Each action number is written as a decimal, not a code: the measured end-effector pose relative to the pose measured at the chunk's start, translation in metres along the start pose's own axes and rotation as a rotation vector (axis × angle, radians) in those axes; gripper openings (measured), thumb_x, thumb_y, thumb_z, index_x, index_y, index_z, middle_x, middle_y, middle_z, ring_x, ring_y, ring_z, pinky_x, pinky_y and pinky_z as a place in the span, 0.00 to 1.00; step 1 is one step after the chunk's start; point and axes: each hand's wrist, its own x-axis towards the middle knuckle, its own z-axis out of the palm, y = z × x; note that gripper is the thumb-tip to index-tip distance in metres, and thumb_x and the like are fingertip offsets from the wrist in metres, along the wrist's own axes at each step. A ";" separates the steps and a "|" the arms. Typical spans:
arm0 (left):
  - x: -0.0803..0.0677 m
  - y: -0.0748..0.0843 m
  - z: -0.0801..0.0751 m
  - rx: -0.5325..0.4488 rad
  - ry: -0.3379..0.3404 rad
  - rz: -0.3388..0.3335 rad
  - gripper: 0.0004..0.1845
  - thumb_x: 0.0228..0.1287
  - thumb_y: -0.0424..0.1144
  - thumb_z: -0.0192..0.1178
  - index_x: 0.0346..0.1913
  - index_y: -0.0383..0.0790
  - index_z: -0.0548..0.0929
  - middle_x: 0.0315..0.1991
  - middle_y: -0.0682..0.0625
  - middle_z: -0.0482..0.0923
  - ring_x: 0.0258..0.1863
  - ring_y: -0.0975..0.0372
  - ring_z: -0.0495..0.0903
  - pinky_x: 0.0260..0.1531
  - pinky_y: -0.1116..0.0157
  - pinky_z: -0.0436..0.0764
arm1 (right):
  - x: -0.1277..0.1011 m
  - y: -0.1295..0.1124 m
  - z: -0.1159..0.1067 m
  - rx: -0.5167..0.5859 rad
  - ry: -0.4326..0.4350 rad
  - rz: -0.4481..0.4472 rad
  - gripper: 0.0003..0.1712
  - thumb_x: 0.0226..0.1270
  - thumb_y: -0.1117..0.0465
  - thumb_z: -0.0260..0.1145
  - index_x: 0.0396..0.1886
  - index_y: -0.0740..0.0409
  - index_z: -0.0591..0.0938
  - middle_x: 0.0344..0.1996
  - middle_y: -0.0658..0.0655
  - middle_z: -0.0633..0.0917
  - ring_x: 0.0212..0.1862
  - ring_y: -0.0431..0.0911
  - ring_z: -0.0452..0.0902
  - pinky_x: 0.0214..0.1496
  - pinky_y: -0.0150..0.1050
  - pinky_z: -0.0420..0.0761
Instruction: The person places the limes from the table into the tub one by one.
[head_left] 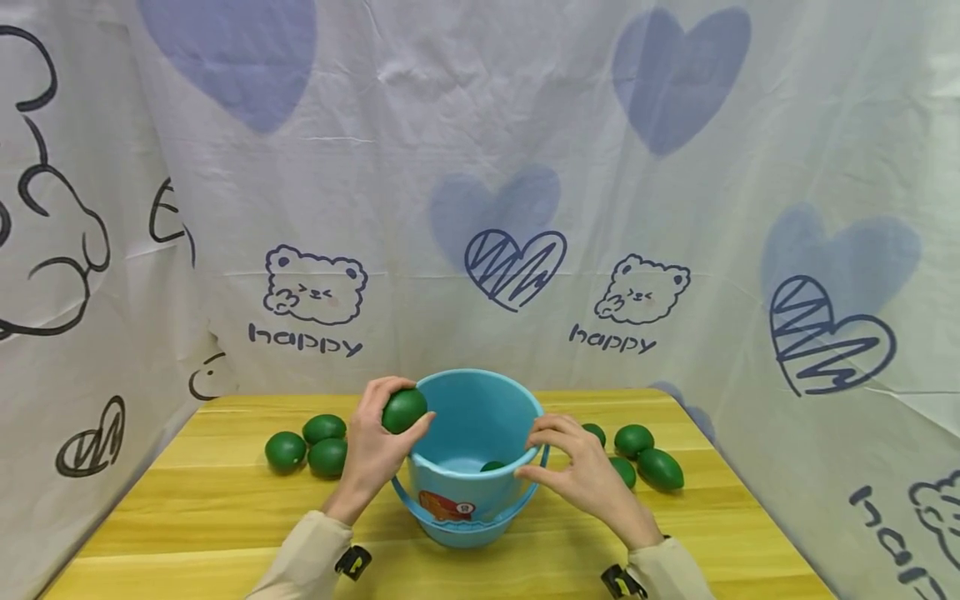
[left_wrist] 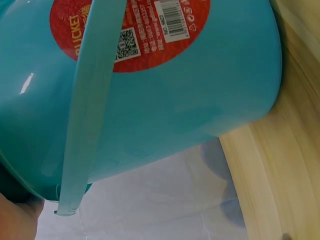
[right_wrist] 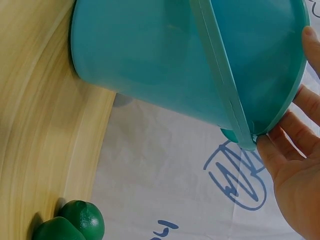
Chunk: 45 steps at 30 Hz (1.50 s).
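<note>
- Head view: the left hand (head_left: 375, 446) curls its fingers round 1 green egg-shaped fruit (head_left: 404, 410) and holds it over the near-left rim of the blue bucket (head_left: 474, 500), which stands upright on the yellow wooden surface (head_left: 225, 533).
- Head view: the right hand (head_left: 581, 475) rests at the bucket's right rim with fingers loosely bent and spread, fingertips touching the rim; it grips nothing.
- Head view: 1 green fruit in the bucket (head_left: 492, 466) lies on its floor. 3 loose fruits on the left (head_left: 311, 444) sit close together on the surface, well apart from the bucket; 4 fruits on the right (head_left: 637, 454) cluster just beyond the right hand. The bucket's handle hangs down over its front, above a small picture label.
- Head view: a white cloth backdrop (head_left: 480, 167) with blue hearts, bears and the word "happy" hangs behind and at both sides.
- Left wrist view: the bucket wall (left_wrist: 210, 90) fills the frame, with a red round label (left_wrist: 135, 30) and the pale handle strip (left_wrist: 87, 115) crossing it; only an edge of the hand shows at the bottom-left corner.
- Right wrist view: the right hand's fingers (right_wrist: 292, 165) lie open against the bucket's rim (right_wrist: 295, 90); 2 green fruits (right_wrist: 70, 222) lie on the surface at the bottom left.
</note>
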 end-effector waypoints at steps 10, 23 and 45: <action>0.002 0.004 0.003 0.005 -0.077 -0.056 0.28 0.51 0.38 0.76 0.54 0.45 0.74 0.50 0.47 0.79 0.40 0.55 0.79 0.34 0.61 0.83 | 0.001 -0.001 0.001 0.000 0.009 -0.008 0.16 0.51 0.46 0.77 0.39 0.39 0.84 0.51 0.44 0.81 0.58 0.44 0.75 0.57 0.47 0.81; 0.003 -0.002 0.005 -0.063 -0.134 -0.116 0.27 0.51 0.43 0.76 0.54 0.49 0.78 0.48 0.47 0.81 0.37 0.55 0.80 0.30 0.65 0.82 | 0.000 0.001 0.001 -0.007 0.031 -0.019 0.16 0.50 0.47 0.78 0.38 0.39 0.84 0.51 0.43 0.81 0.57 0.44 0.75 0.57 0.48 0.81; 0.005 0.000 -0.001 -0.002 -0.200 -0.128 0.29 0.47 0.43 0.78 0.54 0.48 0.79 0.53 0.47 0.80 0.41 0.53 0.81 0.35 0.62 0.83 | 0.000 -0.001 0.002 -0.004 0.011 0.009 0.16 0.50 0.46 0.78 0.39 0.39 0.84 0.51 0.45 0.82 0.58 0.44 0.75 0.58 0.48 0.81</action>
